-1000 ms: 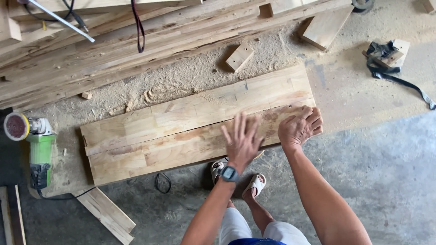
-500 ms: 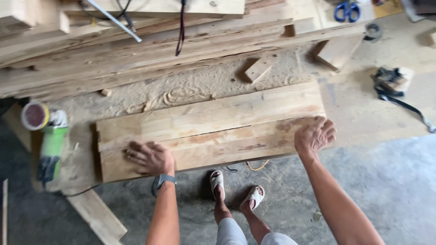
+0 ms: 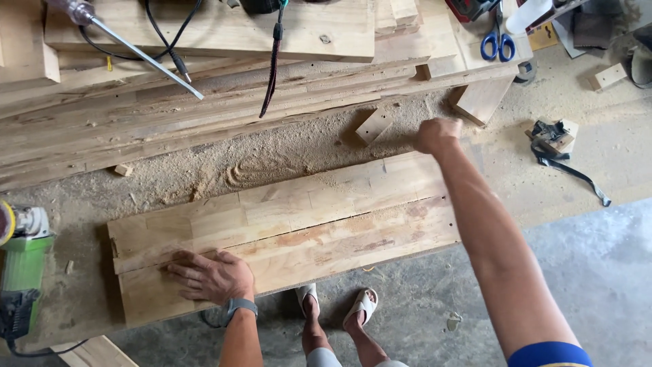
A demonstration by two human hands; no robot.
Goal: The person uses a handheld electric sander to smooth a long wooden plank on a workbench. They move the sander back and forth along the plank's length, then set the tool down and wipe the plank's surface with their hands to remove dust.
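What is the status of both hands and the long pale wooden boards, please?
Left hand flat on near pale wooden board. Right hand at far board's back corner, grip unclear. Small wood block and sawdust just beyond.

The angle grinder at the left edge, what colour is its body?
Bright green body on the angle grinder, with a grey-white head; the head view shows it.

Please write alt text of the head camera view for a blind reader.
A person's left hand presses flat on a wooden panel lying on a sawdust-covered floor, while the right hand reaches past its far edge. A green angle grinder lies at left.
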